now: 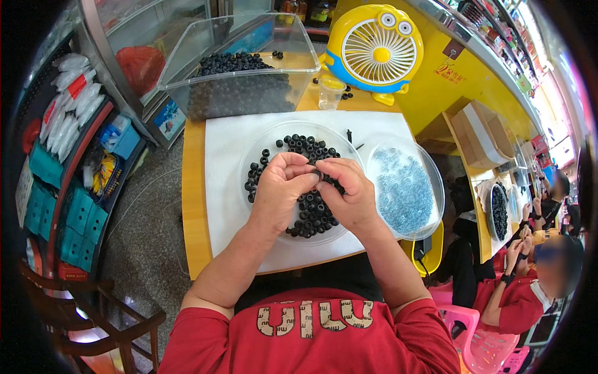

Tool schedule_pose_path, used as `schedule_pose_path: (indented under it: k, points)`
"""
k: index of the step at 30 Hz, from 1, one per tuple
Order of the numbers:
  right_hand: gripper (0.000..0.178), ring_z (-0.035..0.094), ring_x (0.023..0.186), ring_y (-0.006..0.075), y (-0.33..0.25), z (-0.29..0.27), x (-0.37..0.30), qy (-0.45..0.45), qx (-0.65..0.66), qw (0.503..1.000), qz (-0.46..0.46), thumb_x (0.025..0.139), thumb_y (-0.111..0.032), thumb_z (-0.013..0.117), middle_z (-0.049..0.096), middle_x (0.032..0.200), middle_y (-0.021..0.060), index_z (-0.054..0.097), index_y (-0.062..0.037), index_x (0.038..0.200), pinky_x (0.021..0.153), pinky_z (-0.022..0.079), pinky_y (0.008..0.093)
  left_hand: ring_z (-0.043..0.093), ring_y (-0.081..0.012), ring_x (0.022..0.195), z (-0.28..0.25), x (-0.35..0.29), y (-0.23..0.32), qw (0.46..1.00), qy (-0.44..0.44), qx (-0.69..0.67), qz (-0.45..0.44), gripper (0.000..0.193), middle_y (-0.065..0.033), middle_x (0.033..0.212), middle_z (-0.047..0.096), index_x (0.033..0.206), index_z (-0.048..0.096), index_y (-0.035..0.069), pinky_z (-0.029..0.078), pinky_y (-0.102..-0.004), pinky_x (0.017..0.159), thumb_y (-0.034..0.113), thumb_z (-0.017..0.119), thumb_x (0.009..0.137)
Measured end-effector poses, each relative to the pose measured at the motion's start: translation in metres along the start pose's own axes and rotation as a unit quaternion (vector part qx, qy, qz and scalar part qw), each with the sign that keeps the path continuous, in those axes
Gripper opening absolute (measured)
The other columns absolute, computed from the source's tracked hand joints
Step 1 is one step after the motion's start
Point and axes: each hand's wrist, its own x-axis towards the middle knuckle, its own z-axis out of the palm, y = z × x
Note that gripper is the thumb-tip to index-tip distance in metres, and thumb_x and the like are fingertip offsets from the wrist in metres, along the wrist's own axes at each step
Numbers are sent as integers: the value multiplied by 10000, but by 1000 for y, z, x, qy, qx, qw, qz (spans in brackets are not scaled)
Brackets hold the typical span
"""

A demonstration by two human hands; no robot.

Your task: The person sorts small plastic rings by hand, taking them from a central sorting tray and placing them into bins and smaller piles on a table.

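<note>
Both my hands meet above a round clear plate (251, 153) that holds many small black ring-like parts (306, 225). My left hand (283, 187) pinches one black part (318, 174) between thumb and forefinger. From the other side, my right hand (350, 192) closes its thumb and forefinger on the same part. Anything smaller between the fingertips is hidden. Just right of my right hand lies a second clear round dish (438, 187) with a heap of small pale-blue clear pieces (402, 190).
A large clear bin (187, 100) of black parts stands at the back left. Beside it are a small lidded cup (331, 95) and a yellow fan (377, 53). A yellow bin (432, 254) sits by the right edge. People work at another table to the right.
</note>
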Motion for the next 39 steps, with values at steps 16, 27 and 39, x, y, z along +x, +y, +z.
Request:
schedule_pose_path:
  k: [16,27,39]
  points:
    - [282,579,793,244,1,5,-5,16,64,994,88,664,-13,644,608,875,95,570,-42,934,695,471,315,568,-137,711,2,-1,-5,1000,8,-7,-9,262,-91,831,554,919,430,11,484,-246,652,-48,596,724]
    - [273,590,774,260,8,-4,2,2,-48,995,-84,630,-7,664,617,850,109,583,-15,891,706,477,321,563,-136,737,4,-4,-2,1000,3,19,-4,250,-100,836,549,917,432,9,504,-258,667,-44,591,732]
    - [245,585,773,267,11,-3,6,-40,-37,993,-105,625,-11,658,618,834,104,576,-4,856,692,476,326,570,-131,694,3,-3,1,999,3,52,-4,217,-86,799,549,875,436,6,523,-266,650,-37,595,733]
